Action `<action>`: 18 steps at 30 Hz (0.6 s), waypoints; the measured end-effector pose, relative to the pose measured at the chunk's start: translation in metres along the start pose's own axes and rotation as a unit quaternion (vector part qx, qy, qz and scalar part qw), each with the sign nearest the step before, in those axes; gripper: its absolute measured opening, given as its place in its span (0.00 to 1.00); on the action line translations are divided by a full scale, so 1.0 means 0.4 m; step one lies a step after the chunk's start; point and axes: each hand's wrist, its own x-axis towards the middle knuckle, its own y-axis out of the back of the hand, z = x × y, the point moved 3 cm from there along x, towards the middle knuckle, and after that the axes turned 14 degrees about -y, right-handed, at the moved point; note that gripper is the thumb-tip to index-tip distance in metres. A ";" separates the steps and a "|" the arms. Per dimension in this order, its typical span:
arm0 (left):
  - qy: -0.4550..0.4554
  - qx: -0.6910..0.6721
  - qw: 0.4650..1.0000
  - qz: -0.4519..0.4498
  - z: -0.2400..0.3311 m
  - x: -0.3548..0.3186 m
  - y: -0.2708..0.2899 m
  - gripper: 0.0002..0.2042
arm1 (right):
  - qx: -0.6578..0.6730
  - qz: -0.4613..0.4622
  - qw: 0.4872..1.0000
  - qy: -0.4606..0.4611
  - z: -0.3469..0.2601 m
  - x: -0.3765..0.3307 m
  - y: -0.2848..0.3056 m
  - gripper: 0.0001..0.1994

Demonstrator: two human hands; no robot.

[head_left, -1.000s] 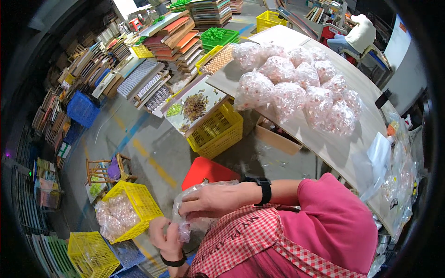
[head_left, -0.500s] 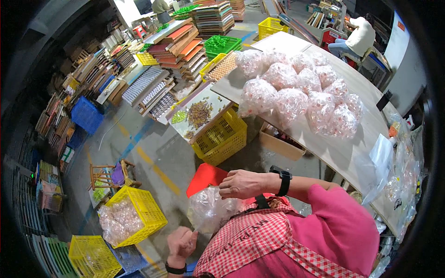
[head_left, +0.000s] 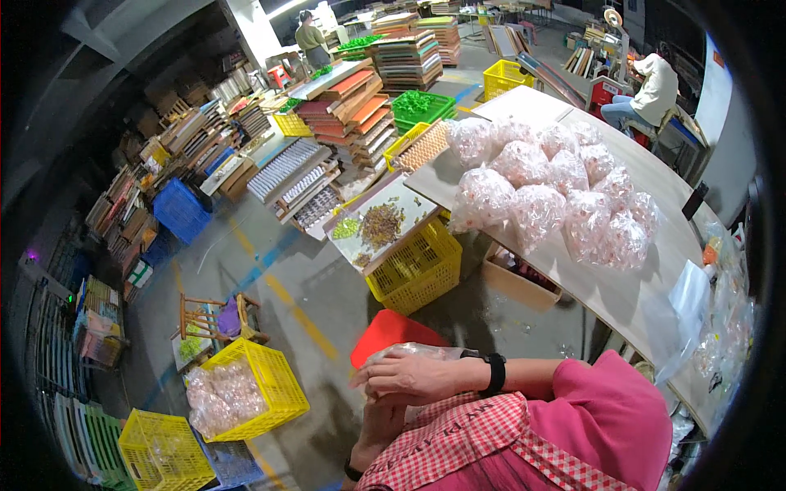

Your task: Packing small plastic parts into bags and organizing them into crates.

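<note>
And the tabletop (head_left: pixel 630 307) is seen loaded with puffed, filled bags (head_left: pixel 544 192)! Below, a yellow crate (head_left: pixel 285 393) is packed with more. A red stool (head_left: pixel 393 331) is partly covered by the clear bag (head_left: pixel 413 351), held close before the apron (head_left: pixel 442 434). It is gripped by the right hand (head_left: pixel 409 376), fingers together; the left hand's (head_left: pixel 381 419) fingers are hidden beneath, their grip untellable.
</note>
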 end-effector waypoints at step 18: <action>0.263 -0.321 0.903 0.114 -0.036 -0.015 -0.001 0.02 | 0.185 0.069 0.940 -0.278 0.026 -0.149 -0.025 0.04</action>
